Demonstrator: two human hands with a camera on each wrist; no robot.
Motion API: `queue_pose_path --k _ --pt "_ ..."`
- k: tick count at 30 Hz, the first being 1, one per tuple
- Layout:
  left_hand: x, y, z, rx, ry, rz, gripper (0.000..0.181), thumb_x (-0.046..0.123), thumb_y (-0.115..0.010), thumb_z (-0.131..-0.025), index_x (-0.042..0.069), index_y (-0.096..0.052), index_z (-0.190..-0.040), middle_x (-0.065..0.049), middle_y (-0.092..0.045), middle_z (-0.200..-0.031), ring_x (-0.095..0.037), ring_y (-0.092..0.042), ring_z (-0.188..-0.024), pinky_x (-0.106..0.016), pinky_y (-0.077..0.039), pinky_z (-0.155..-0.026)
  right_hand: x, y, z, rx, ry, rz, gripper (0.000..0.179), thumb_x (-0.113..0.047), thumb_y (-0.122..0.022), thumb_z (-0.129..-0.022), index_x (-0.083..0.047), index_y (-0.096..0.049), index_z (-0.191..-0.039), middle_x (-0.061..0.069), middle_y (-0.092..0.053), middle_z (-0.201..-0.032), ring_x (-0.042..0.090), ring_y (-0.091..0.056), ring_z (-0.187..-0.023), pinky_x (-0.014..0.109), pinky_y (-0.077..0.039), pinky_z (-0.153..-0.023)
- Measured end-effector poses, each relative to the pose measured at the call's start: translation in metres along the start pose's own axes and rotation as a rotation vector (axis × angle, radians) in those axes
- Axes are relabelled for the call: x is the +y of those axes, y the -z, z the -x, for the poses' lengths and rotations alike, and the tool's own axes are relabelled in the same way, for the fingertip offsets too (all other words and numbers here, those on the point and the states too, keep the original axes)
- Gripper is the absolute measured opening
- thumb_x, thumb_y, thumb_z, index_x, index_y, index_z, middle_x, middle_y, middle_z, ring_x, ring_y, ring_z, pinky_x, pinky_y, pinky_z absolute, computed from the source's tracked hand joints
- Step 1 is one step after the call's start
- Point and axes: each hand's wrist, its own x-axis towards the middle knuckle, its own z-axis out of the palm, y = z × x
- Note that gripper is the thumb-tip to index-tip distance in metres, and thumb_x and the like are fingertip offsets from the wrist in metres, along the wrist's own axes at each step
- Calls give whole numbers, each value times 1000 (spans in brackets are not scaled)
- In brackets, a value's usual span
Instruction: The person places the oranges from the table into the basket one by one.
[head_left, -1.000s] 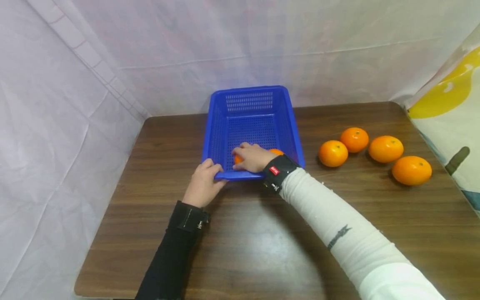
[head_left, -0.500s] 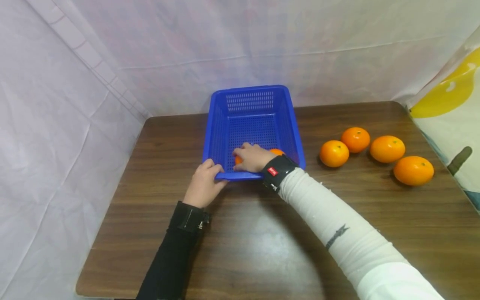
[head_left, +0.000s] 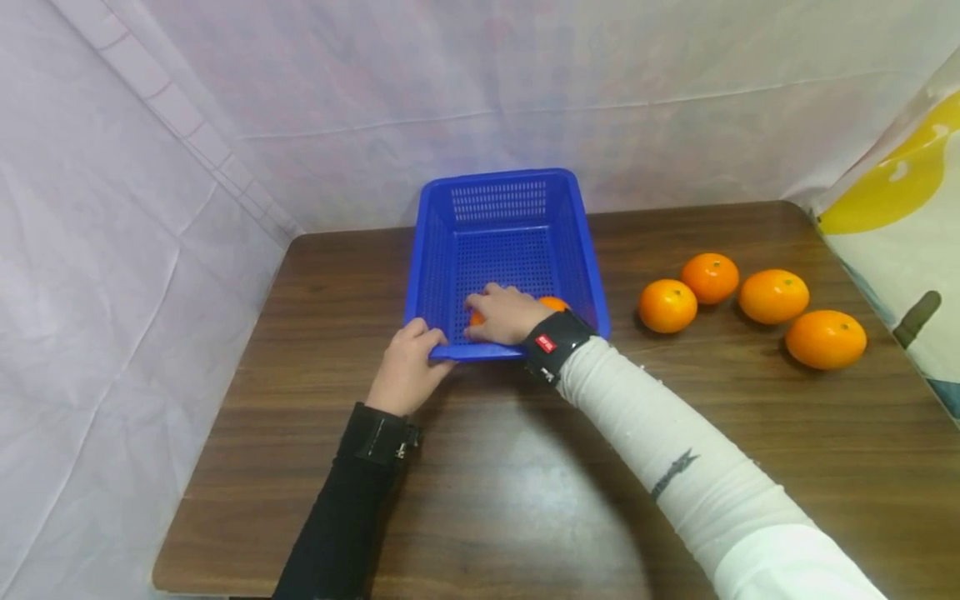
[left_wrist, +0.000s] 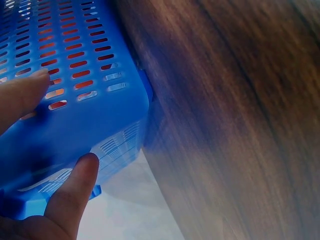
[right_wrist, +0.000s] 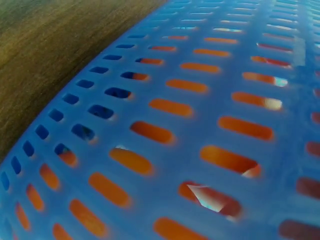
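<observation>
A blue plastic basket (head_left: 501,204) with slotted walls stands at the middle of the table. My left hand (head_left: 407,371) grips its near left corner by the rim; in the left wrist view, thumb and finger (left_wrist: 75,192) lie either side of the rim. Inside the near end, my right hand (head_left: 506,315) curls over an orange (head_left: 477,317), most of it hidden under the fingers. Another orange (head_left: 553,303) shows beside that hand, partly covered by the wrist. The right wrist view is filled by the basket's slotted wall (right_wrist: 195,135), with orange colour behind the slots.
Several oranges (head_left: 667,306) lie in a group on the right of the brown wooden table (head_left: 300,333). Pale cloth (head_left: 360,83) hangs behind the table and along its left side. A yellow-patterned cloth (head_left: 892,192) borders the right edge.
</observation>
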Motion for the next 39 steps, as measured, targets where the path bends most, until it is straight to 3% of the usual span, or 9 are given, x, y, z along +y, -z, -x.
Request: queue_pose_path --k 13,21,31,39 --pt "1 4 -2 -62 27 -3 19 15 -83 -82 6 -66 -86 -5 -53 -87 -25 -56 -81 -39 -54 -76 0 3 1 51 -18 19 60 -55 -54 -98 -19 -52 -146 17 -48 -149 42 -50 -132 60 -41 -109" --pt "1 7 -4 -69 25 -15 20 17 -83 -83 6 -66 -85 -5 -55 -87 -24 -58 -82 -39 -55 -77 2 6 5 102 -2 2 59 -58 -50 -99 -19 -54 -144 15 -49 -147 40 -50 -131 61 -41 -109" --pt "1 9 -5 -65 0 -10 18 15 -83 -83 6 -67 -85 -6 -54 -85 -25 -57 -79 -39 -53 -74 13 15 32 186 23 18 60 -59 -47 -100 -19 -54 -145 14 -51 -145 40 -51 -129 60 -43 -105" --pt "1 10 -3 -73 16 -6 19 15 -84 -82 6 -68 -87 -5 -49 -82 -24 -52 -77 -37 -49 -71 28 21 53 244 22 57 59 -57 -51 -100 -18 -55 -143 15 -52 -144 39 -51 -128 58 -44 -105"
